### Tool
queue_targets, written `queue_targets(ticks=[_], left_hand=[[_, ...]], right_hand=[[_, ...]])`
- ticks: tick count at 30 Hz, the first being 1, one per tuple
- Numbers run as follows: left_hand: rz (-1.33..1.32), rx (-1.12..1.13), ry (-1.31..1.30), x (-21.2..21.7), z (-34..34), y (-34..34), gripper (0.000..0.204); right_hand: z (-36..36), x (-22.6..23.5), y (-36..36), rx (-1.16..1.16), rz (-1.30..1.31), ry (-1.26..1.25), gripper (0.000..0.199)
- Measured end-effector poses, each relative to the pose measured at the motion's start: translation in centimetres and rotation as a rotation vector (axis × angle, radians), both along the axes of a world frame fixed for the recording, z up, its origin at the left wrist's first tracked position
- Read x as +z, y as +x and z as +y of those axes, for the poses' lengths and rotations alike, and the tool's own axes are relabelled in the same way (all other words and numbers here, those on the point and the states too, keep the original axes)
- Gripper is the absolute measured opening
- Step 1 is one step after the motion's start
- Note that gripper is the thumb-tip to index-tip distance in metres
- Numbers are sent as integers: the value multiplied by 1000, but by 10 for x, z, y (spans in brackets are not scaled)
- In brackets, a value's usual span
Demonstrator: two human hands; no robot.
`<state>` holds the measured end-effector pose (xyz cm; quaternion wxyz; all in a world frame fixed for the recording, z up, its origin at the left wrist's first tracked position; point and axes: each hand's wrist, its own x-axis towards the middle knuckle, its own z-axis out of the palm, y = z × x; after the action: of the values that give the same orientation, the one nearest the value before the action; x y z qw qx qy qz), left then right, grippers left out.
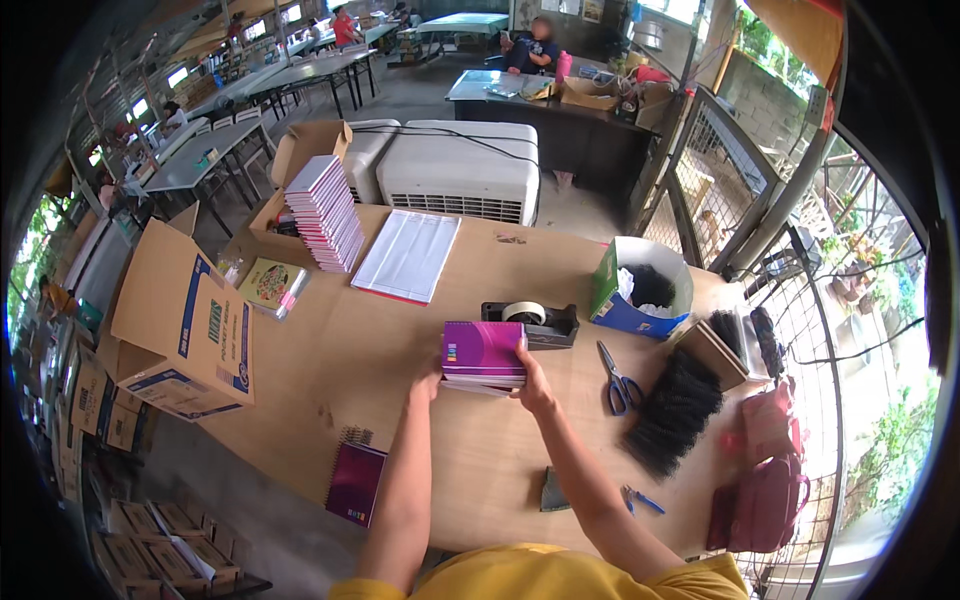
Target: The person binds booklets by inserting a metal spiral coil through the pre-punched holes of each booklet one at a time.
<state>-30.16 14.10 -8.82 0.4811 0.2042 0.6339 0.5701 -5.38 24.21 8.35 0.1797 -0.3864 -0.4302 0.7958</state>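
Observation:
A short stack of purple-covered notebooks (484,347) is between my two hands over the middle of the wooden table. My left hand (429,381) grips its near left side, partly hidden by the stack. On the right side, my right hand (534,385) is closed with the thumb along the edge. Just behind the stack sits a black tape dispenser (556,328) with a roll of tape. Another purple spiral notebook (355,482) lies left of my left forearm, with loose spiral coils at its top.
A tall notebook stack (325,215) stands at the back left, beside a white-covered pad (408,255) and an open carton (190,320). To the right are scissors (617,380), black spiral coils (676,410), blue-handled pliers (645,500), a cut-open box (640,290) and a red bag (770,500).

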Motion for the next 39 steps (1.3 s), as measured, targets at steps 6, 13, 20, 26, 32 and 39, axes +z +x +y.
queue_targets(ticks=[6,13,20,26,32,39], left_hand=[[-184,-147,-73,35,65,128,73],[-197,-221,90,71,84,188,71],[452,78,87,170,87,203,58],[679,-7,75,206,84,196,34],[783,223,417,210,51,221,27],[1010,26,547,161,-98,279,55]], right_hand=[[35,-3,103,-165,35,-123,55],[49,4,161,-163,128,-87,56],[-123,-4,209,-200,-1033,1347,88],[-146,-63,270,-16,-1173,1319,58],[-126,-11,288,-262,-897,1426,93],[-89,-22,207,-113,-66,447,33]])
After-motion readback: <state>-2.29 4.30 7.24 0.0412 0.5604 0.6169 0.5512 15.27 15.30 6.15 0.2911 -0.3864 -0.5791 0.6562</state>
